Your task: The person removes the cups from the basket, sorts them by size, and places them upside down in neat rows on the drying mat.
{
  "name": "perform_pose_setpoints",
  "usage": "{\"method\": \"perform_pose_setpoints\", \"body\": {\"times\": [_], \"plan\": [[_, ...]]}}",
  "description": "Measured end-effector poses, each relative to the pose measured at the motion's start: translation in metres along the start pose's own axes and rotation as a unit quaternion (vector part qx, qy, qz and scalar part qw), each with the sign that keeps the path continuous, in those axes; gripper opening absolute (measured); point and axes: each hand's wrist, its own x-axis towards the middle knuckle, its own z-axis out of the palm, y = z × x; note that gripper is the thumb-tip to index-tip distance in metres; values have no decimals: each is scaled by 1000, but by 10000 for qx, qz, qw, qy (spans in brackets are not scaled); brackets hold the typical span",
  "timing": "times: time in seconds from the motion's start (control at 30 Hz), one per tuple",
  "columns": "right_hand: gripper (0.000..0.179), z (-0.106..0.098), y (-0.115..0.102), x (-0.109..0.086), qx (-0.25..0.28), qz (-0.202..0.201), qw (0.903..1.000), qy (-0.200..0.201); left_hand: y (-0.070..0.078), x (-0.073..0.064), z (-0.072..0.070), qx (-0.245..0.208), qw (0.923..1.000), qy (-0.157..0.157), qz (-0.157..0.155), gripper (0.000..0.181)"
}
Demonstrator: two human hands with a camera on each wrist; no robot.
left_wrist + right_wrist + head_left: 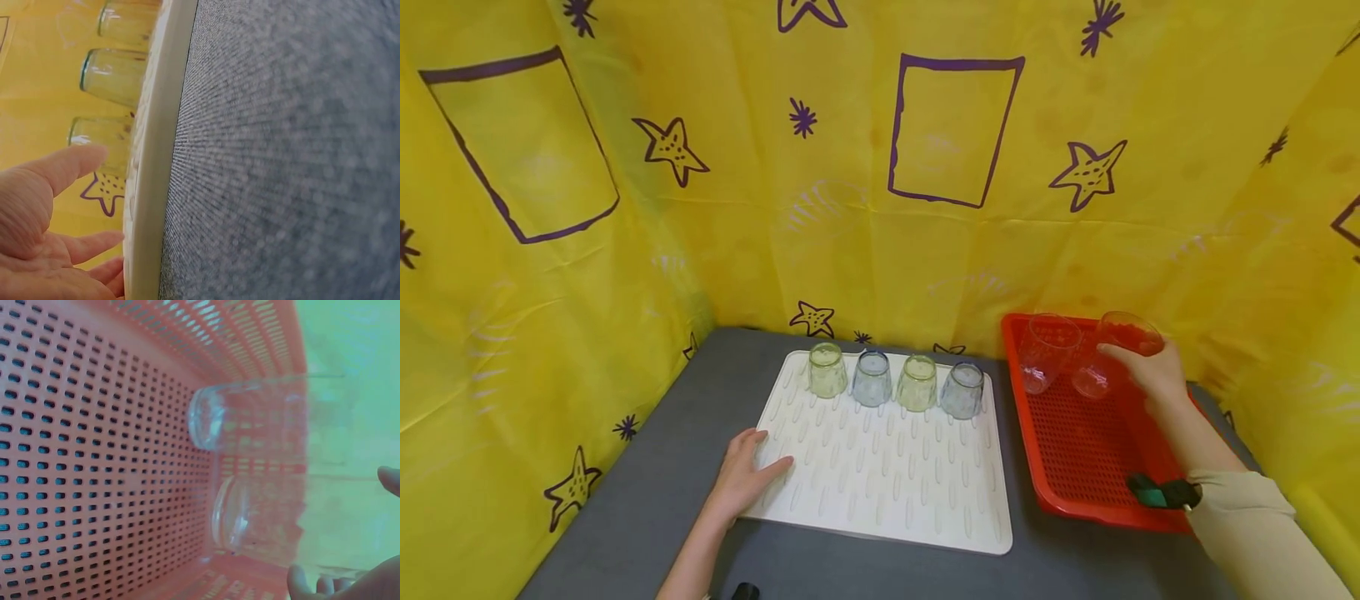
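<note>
Two tall clear glasses stand at the far end of the red basket [1041,467]. My right hand [1153,375] grips the right-hand clear glass [1093,375] near its top, the thumb on one side and the fingers on the other. Beside it is the other clear glass [1037,367]; both bases show low in the basket in the right wrist view. My left hand [741,475] lies at the left edge of the white ridged mat [887,483], fingers spread, holding nothing. In the left wrist view its fingertips are right at the mat's rim.
Along the mat's back edge is a row of upside-down small tumblers: a green tumbler [827,375], a blue tumbler [872,383], another green tumbler [917,387] and another blue tumbler [962,396]. A yellow patterned curtain [850,250] hangs behind the grey table [647,508].
</note>
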Motion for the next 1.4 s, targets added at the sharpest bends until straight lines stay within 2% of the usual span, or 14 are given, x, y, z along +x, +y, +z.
{"method": "perform_pose_setpoints", "body": {"times": [0.1, 0.33, 0.47, 0.53, 0.67, 0.77, 0.9, 1.0, 1.1, 1.23, 1.4], "plan": [[102, -5, -7, -8, 142, 89, 9999, -28, 0, 0, 0, -23, 10000, -19, -43, 73], [96, -15, -28, -32, 630, 149, 9975, 298, 1, -1, 0, -33, 10000, -80, -43, 73], [87, -16, -40, -50, 1196, 7, 9921, 366, 3, 0, 0, -57, 9998, -144, -108, 75], [78, -13, -45, -60, 1609, -164, 9863, 337, 4, 0, 0, -97, 9996, -203, -168, 77], [61, -6, -51, -79, 2274, -647, 9716, 63, 9, -1, -1, -196, 9988, -303, -319, 80], [55, 4, -54, -93, 2597, -937, 9607, -282, 18, -3, -1, -194, 9990, -289, -292, 81], [53, 18, -59, -108, 2524, -1168, 9584, -643, 35, -4, 4, -254, 9995, -178, 72, 76], [55, 30, -61, -119, 2221, -1307, 9625, -845, 50, -7, 10, -607, 9974, -176, 331, 71], [59, 41, -63, -128, 1936, -1392, 9651, -1086, 65, -10, 18, -1248, 9904, -293, 516, 65], [64, 56, -62, -138, 1479, -1417, 9691, -1372, 80, -15, 27, -2066, 9743, -512, 741, 58], [65, 74, -57, -144, 1305, -1585, 9635, -1717, 95, -19, 37, -2778, 9521, -824, 980, 56]]}}
